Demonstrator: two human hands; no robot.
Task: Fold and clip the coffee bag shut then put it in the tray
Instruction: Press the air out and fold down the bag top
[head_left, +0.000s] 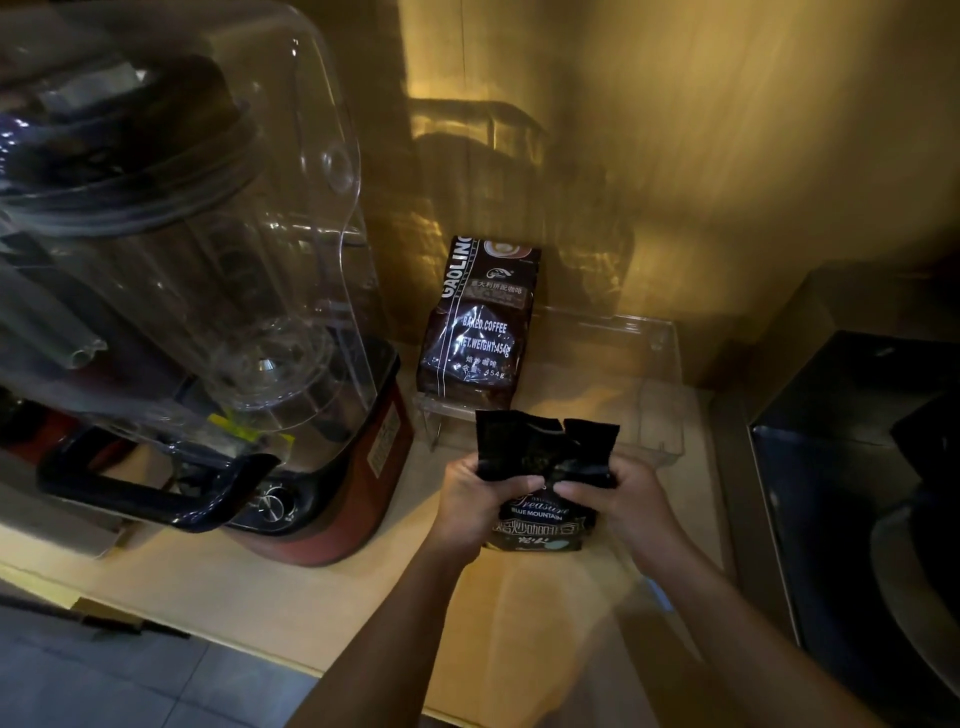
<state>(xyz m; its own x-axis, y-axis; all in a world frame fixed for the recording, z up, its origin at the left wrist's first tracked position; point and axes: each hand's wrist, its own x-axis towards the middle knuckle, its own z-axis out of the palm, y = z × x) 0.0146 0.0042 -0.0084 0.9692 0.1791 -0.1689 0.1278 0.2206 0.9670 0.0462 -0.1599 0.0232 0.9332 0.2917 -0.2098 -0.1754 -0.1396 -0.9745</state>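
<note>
Two hands clamped on crinkled black foil coffee bag: left hand and right hand pinching upper panel, torn mouth upright, probably for folding. Held above wooden counter, just before clear plastic tray. No clip visible.

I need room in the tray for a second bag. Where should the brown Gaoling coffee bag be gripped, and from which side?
Probably grip the brown Gaoling bag by its flat folded top, coming from above and the front. It stands upright in the clear tray, the blender crowds its left, and the wall is close behind.
</note>
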